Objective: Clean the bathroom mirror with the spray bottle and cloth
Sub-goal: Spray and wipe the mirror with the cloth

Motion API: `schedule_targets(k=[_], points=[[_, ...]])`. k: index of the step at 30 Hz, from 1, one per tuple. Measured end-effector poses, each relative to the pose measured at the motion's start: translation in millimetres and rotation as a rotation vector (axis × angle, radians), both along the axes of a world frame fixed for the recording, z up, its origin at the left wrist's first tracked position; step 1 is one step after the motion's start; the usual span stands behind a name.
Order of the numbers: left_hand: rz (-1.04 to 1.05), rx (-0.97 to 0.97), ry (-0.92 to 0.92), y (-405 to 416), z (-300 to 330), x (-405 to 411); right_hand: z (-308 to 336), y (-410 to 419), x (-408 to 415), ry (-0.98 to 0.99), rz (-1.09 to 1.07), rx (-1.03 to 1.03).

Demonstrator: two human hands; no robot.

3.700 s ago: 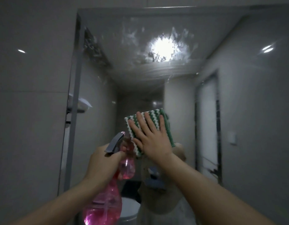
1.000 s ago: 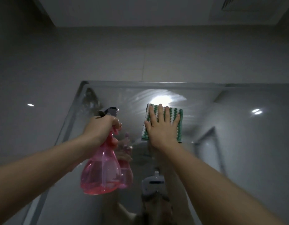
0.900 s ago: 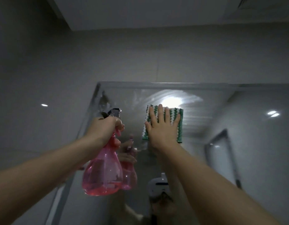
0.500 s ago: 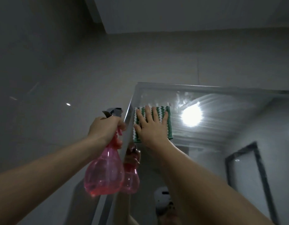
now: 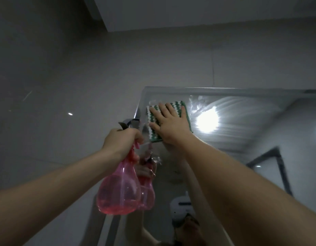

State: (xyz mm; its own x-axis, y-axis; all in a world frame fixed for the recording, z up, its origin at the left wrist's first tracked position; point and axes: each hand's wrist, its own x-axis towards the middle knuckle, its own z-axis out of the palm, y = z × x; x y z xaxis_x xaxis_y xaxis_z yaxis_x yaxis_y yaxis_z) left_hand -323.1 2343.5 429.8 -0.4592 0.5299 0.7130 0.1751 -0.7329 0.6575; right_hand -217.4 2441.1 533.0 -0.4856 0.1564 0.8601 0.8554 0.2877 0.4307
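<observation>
- Pressing flat against the glass, the right hand (image 5: 171, 125) had its fingers straight and spread over the cloth (image 5: 154, 118), holding it to the mirror (image 5: 251, 121) by palm pressure and not by a curled grip.
- The cloth, green with white zigzag stripes, sat in the mirror's top left corner, close under the top edge and just inside the left edge.
- The left hand (image 5: 120, 142) was clenched around the neck of the spray bottle (image 5: 120, 190), fingers wrapped just under the grey trigger head.
- The bottle was pink and see-through and hung below the fist, just off the mirror's left edge and beside the cloth; I could not tell whether it touched the glass.
- Its pink twin showed in the mirror right next to it.
- To the right of the cloth, near the top edge, a reflected ceiling light (image 5: 207, 121) glared off the glass, with streaks and smears fanning out around it.
- Grey tiled wall (image 5: 64, 77) ran along the left of the mirror and above it.
- Low in the reflection, a white headset (image 5: 182, 208) could be seen on the person's head.
</observation>
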Motion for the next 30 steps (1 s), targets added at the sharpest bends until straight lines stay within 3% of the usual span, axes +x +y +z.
schedule_targets(k=[8, 12, 20, 25, 30], points=[[-0.171, -0.071, -0.011, 9, -13, 79, -12, -1, 146, 0.236, -0.083, -0.047], [-0.212, -0.121, -0.021, -3, -27, 102, -27, 6, 172, 0.296, -0.089, -0.059], [0.014, -0.113, 0.101, -24, -17, 36, -31, 7, 133, 0.517, -0.077, -0.091], [0.0, -0.041, 0.13, -25, 7, -20, -21, 3, 86, 0.651, -0.066, -0.122], [-0.08, 0.0, 0.186, -13, 35, -66, 1, 3, 14, 0.664, -0.064, -0.06]])
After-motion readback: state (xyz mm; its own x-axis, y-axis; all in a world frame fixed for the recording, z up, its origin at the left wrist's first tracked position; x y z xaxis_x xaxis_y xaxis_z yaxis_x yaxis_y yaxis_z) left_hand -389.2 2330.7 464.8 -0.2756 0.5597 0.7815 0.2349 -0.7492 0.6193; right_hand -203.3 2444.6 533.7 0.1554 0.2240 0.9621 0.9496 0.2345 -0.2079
